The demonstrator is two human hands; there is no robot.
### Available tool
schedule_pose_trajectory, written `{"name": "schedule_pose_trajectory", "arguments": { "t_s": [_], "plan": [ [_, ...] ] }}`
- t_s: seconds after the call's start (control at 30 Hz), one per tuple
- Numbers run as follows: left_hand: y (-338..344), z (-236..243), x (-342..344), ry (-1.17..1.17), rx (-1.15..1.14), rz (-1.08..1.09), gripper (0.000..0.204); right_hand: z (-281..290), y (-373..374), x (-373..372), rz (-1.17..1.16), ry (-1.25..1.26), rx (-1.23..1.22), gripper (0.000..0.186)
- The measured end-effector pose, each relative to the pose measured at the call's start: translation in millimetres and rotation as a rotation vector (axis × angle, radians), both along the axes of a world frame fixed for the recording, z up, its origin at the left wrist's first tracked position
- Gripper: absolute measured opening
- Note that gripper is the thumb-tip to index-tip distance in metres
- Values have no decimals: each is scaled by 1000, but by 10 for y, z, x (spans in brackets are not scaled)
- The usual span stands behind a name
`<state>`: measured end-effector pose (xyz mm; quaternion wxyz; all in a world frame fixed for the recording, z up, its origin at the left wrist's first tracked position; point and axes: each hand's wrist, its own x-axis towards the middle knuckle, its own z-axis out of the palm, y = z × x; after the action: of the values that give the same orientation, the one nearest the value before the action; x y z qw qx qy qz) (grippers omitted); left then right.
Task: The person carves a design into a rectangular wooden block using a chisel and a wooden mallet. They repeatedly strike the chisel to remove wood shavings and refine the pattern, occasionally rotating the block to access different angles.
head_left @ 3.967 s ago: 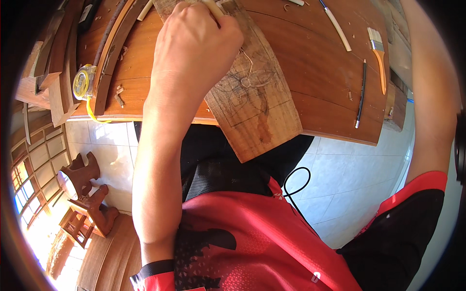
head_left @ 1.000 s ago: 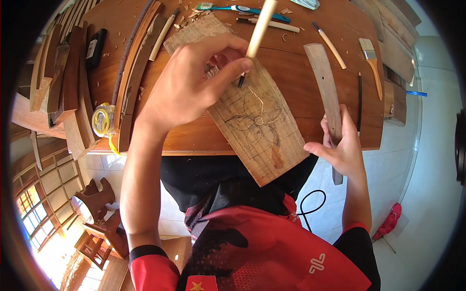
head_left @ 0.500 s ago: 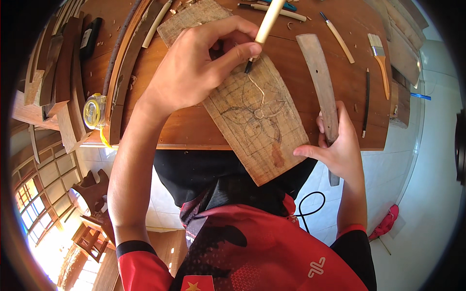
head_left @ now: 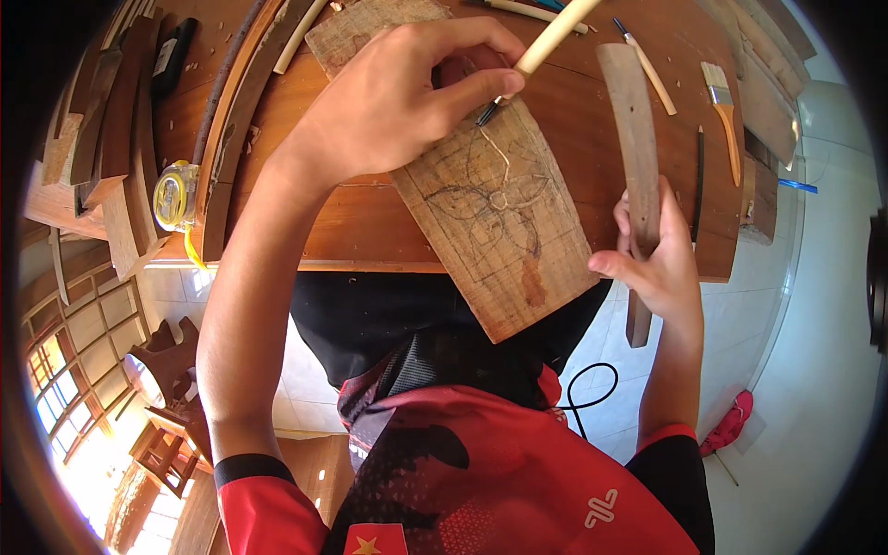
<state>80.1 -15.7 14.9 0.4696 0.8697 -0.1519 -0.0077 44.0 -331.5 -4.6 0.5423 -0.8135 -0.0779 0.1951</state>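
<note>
My left hand (head_left: 398, 97) is closed around a carving chisel with a pale wooden handle (head_left: 555, 35). Its dark metal tip meets a wooden board (head_left: 504, 231) that lies slanted over the table's near edge. A flower is drawn on the board in dark lines, and a pale carved groove runs from the flower's centre up toward the chisel. To the right, my right hand (head_left: 655, 264) grips a flat, slightly curved wooden stick (head_left: 632, 120), held upright beside the board. The thumb of that hand reaches to the board's right edge.
On the brown table (head_left: 351, 222), a tape measure (head_left: 176, 196) sits at the left near long curved wood strips (head_left: 227, 129). A brush (head_left: 723, 116), a black pencil (head_left: 698, 190) and another pale-handled chisel (head_left: 650, 74) lie at the right. Wood pieces (head_left: 120, 120) are stacked far left.
My left hand and the chisel have shifted slightly right, the handle tilting further over. My right hand has moved the stick a little right and up, away from the board.
</note>
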Motion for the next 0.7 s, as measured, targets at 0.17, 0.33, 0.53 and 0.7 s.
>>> {"name": "schedule_pose_trajectory", "arguments": {
  "t_s": [0.17, 0.33, 0.53, 0.7],
  "plan": [
    [2, -1, 24, -7, 10, -29, 27, 102, 7, 71, -1, -37, 104, 80],
    [-12, 46, 63, 28, 34, -77, 27, 215, 5, 113, -13, -46, 134, 56],
    [-2, 72, 82, 23, 81, -109, 30, 466, 84, 183, -90, -41, 161, 40],
    [-28, 100, 80, 13, 138, -89, 31, 563, 52, 239, -2, -26, 52, 41]
  ]
}}
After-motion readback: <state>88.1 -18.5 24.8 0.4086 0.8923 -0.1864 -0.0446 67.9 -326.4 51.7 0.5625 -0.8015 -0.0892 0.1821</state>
